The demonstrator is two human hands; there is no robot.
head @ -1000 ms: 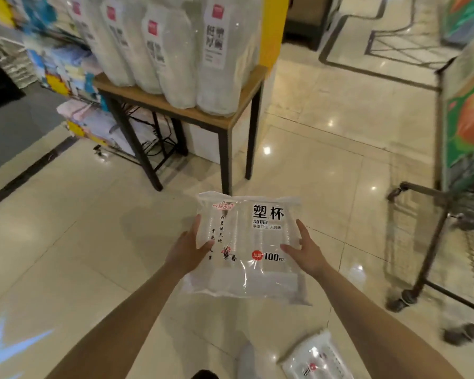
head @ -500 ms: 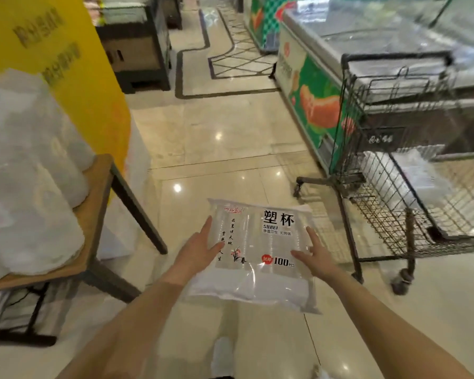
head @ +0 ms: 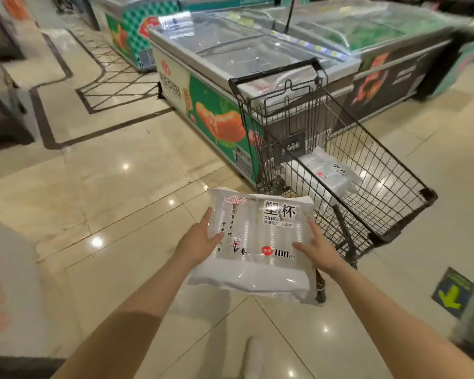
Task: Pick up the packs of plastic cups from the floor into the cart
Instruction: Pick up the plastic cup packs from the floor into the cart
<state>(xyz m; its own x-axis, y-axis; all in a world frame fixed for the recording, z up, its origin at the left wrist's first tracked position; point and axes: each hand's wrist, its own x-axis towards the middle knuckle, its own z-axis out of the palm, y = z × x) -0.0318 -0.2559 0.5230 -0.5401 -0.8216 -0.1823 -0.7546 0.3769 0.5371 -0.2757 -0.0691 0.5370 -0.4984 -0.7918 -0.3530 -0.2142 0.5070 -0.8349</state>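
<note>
I hold a clear pack of plastic cups with black printed characters in front of me, well above the floor. My left hand grips its left edge, thumb on top. My right hand grips its right edge the same way. The black wire shopping cart stands just beyond and to the right of the pack, its near corner partly hidden behind it. Another pack of plastic cups lies inside the cart's basket.
Chest freezers with glass lids run behind the cart. A shiny beige tiled floor spreads to the left. A green arrow sticker marks the floor at the right. Blurred white goods sit at the left edge.
My view has swung right, from the wooden table to the freezers and cart. The held pack now sits close to the cart's near corner. Both hands keep their grip.
</note>
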